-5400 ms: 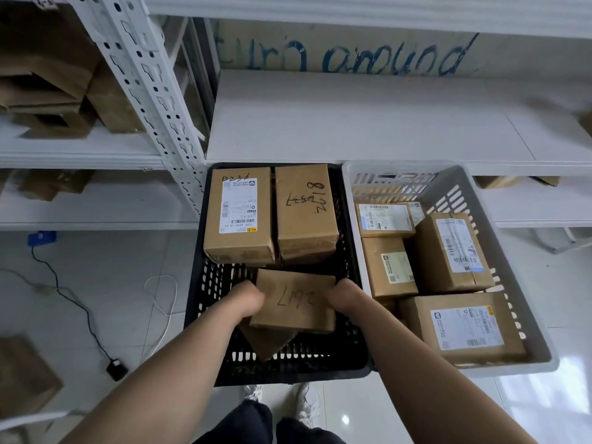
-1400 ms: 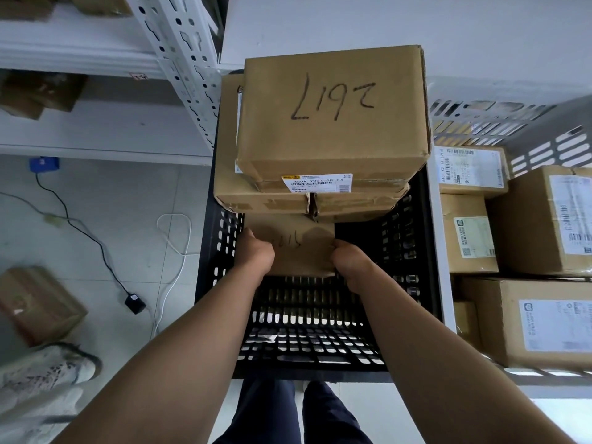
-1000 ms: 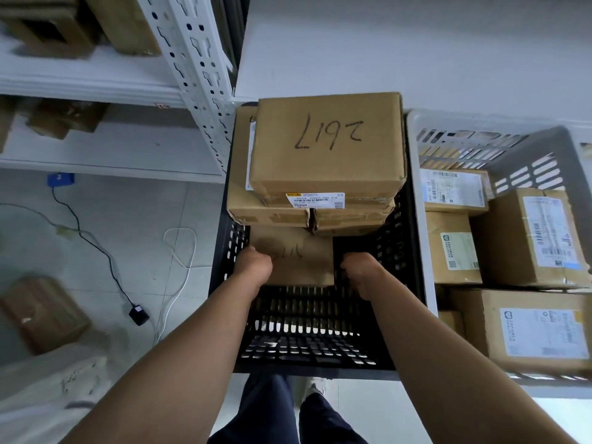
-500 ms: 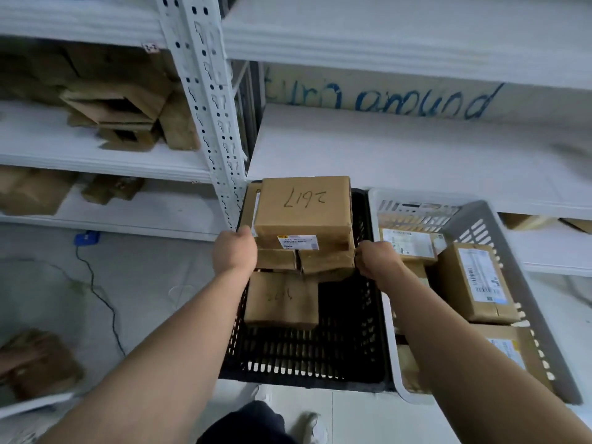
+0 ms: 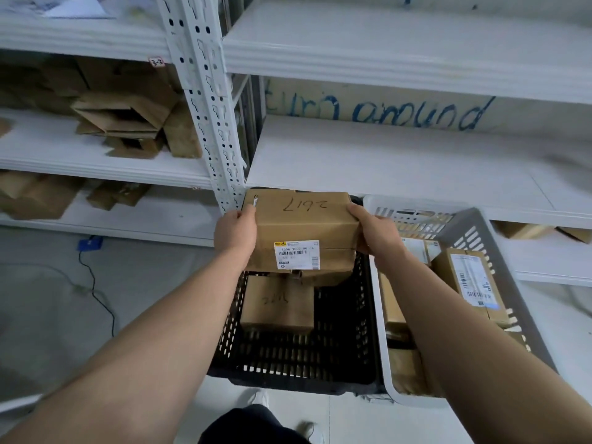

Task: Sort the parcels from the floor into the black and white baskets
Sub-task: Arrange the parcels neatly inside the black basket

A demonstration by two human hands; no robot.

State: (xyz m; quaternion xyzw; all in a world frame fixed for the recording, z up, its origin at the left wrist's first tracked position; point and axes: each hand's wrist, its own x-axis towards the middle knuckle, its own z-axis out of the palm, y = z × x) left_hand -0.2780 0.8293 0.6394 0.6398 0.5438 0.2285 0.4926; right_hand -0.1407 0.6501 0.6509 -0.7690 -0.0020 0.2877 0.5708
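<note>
A brown parcel marked "2617" (image 5: 304,225) with a white barcode label sits on top of the stack at the back of the black basket (image 5: 298,376). My left hand (image 5: 235,233) grips its left side and my right hand (image 5: 373,230) grips its right side. Below it, a smaller brown parcel with handwriting (image 5: 277,304) leans inside the black basket. The white basket (image 5: 519,318) stands to the right and holds several labelled parcels (image 5: 471,280); my right forearm hides part of them.
White metal shelving (image 5: 400,161) rises behind the baskets, with an upright post (image 5: 208,100) just left of the parcel. Flattened cardboard (image 5: 128,120) lies on the left shelves. A black cable (image 5: 96,293) and blue plug lie on the floor at left.
My hands left the small parcel in the black basket and rose to the sides of the "2617" parcel, now gripping it. The view tilted up toward the shelves.
</note>
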